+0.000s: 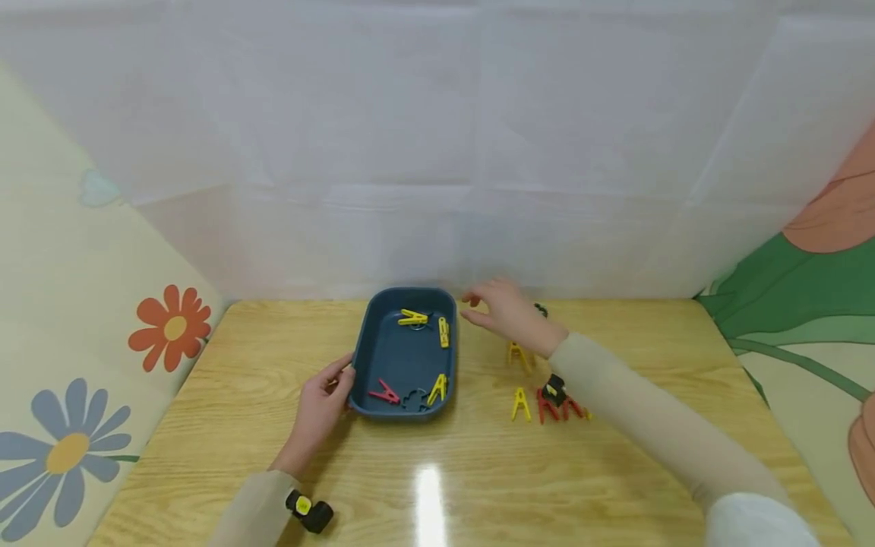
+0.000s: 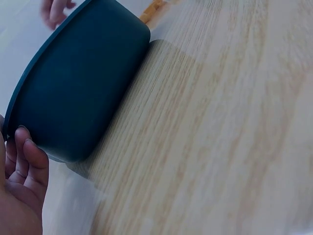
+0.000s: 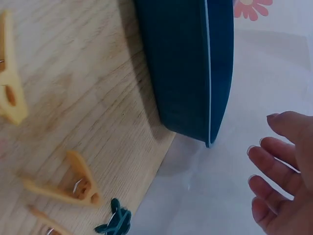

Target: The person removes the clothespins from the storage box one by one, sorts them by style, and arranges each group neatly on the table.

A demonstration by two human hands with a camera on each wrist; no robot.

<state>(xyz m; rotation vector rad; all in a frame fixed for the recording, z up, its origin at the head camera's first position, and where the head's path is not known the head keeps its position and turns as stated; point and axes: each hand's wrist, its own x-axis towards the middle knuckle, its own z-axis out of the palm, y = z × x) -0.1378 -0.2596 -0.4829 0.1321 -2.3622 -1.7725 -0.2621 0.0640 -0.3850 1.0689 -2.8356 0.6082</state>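
Note:
A dark blue basin (image 1: 406, 357) stands on the table with several clothespins inside, among them a red clothespin (image 1: 385, 392) and a yellow clothespin (image 1: 413, 317). My left hand (image 1: 324, 396) grips the basin's near left rim; in the left wrist view its fingers (image 2: 35, 159) lie against the outer wall, just under the edge. Beyond the basin's right side, my right hand (image 1: 509, 310) hovers with fingers loosely bent and nothing between them. The right wrist view shows that hand (image 3: 286, 171) apart from the basin's rim.
Right of the basin lie more clothespins: a yellow clothespin (image 1: 521, 403), red clothespins (image 1: 548, 410) partly behind the right wrist's camera, and another yellow clothespin (image 1: 519, 354) near the forearm. A small dark green clip (image 3: 116, 219) lies by the table's back edge. A white sheet (image 1: 437, 190) hangs behind.

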